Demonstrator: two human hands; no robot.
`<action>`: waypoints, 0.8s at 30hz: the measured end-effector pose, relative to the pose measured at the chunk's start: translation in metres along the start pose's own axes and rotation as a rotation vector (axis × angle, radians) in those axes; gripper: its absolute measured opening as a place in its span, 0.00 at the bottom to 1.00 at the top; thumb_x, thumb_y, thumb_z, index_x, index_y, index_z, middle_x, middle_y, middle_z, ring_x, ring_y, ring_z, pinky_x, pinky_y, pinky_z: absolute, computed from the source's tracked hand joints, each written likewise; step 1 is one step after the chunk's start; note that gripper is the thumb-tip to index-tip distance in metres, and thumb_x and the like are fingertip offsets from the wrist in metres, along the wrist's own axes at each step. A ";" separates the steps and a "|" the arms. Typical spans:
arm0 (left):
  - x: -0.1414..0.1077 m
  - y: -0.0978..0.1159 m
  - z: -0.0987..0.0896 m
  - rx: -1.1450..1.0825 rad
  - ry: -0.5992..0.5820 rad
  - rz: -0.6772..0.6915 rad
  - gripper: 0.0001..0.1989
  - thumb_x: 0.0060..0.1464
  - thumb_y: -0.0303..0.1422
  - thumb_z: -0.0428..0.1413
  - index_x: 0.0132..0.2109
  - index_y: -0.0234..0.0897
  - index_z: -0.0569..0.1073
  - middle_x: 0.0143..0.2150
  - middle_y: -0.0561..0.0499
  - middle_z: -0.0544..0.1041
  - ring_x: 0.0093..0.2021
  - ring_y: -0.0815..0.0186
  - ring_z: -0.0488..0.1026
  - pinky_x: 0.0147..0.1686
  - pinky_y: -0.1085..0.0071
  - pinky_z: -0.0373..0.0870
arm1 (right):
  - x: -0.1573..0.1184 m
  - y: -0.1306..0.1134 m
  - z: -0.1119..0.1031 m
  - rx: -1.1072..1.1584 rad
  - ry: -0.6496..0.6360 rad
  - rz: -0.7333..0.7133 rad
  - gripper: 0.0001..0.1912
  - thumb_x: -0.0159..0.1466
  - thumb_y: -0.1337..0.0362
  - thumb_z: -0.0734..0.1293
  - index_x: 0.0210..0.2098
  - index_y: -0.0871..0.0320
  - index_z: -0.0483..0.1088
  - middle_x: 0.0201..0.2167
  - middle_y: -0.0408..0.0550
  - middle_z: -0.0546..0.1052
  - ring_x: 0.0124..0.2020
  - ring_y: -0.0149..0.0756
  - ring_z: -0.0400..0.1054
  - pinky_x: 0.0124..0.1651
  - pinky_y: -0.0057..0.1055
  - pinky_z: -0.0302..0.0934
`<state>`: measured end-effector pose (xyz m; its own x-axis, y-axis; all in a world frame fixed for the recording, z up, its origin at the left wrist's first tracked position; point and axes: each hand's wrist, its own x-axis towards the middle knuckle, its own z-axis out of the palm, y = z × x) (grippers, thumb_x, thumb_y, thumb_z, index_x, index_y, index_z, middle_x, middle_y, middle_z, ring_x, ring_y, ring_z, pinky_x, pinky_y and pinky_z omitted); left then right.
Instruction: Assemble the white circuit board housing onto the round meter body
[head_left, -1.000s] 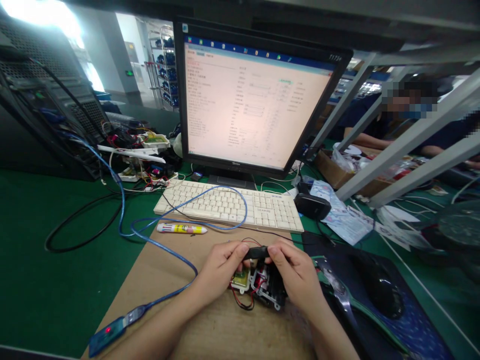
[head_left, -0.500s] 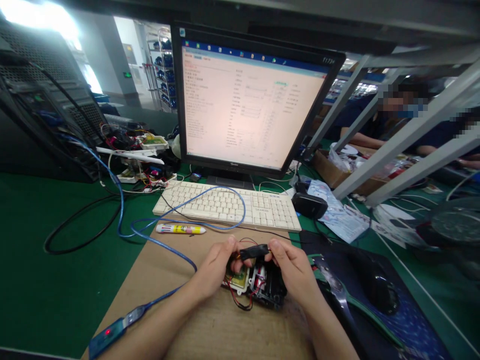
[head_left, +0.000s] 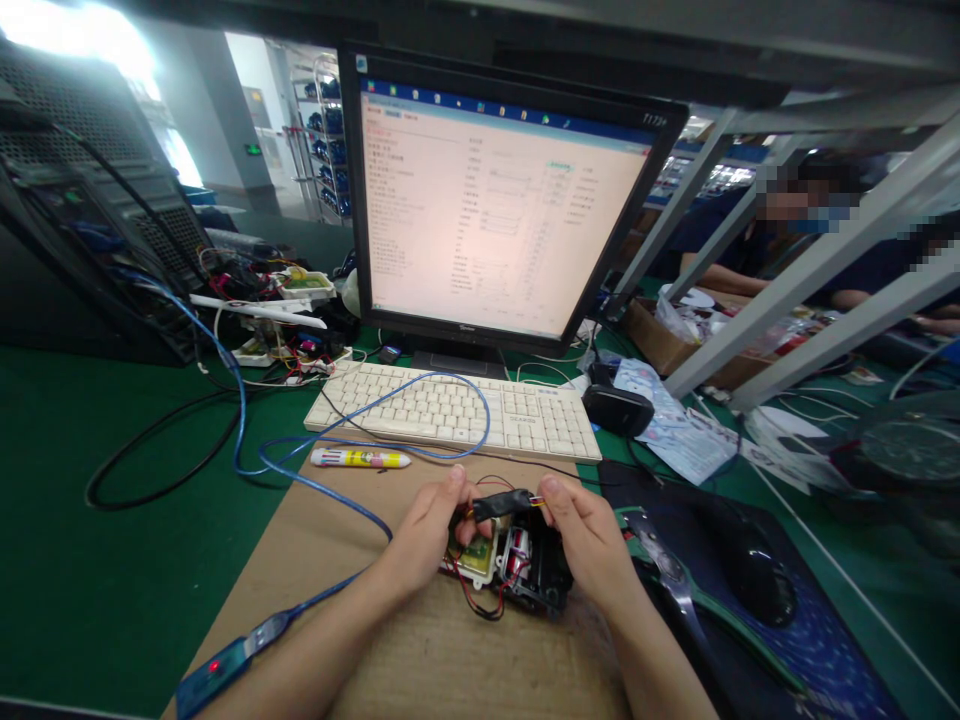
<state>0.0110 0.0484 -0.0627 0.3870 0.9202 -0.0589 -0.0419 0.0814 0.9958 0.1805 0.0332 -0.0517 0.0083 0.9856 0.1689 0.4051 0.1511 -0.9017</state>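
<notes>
Left hand: the bare left hand [head_left: 426,528] is closed at the left end of a short black wrapped sleeve [head_left: 501,505]; exactly where thumb and fingertips press is partly hidden.
Right hand: the bare right hand [head_left: 589,535] pinches the thin coloured wires [head_left: 537,501] that come out of the sleeve's right end, between thumb and fingers.
Sleeve: held roughly level between the two hands, above the far edge of the opened device.
Opened device: a cream plastic frame with a yellow-green circuit board [head_left: 475,562] lies just beside a black plastic housing [head_left: 541,578], with red and black wires [head_left: 484,608] looping out in front.
Work surface: a brown board [head_left: 442,660] under the device, on a green tabletop [head_left: 90,590].
Beyond the board: a cream keyboard [head_left: 540,424] (a blue cable [head_left: 330,490] loops over it) in front of a black-framed monitor [head_left: 495,215] with its screen lit.
Pen: a white and yellow multicolour pen [head_left: 360,459] lies near the keyboard's front edge.
Lower left: a translucent blue adapter [head_left: 214,680] with a red light, joined to the blue cable.
Right side: a green-handled metal tool [head_left: 679,580] and a glossy black mouse [head_left: 757,570] on a dark blue patterned mat [head_left: 832,640].
</notes>
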 end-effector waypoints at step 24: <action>0.001 0.001 0.002 -0.086 0.064 0.018 0.30 0.55 0.52 0.41 0.24 0.33 0.73 0.19 0.51 0.69 0.24 0.66 0.66 0.29 0.71 0.62 | 0.001 0.009 0.002 0.133 0.133 0.081 0.24 0.61 0.47 0.56 0.17 0.57 0.54 0.16 0.38 0.55 0.19 0.27 0.50 0.23 0.27 0.45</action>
<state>0.0130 0.0484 -0.0619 0.3263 0.9441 -0.0480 -0.1279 0.0944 0.9873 0.1827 0.0358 -0.0606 0.1600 0.9776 0.1368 0.2742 0.0891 -0.9575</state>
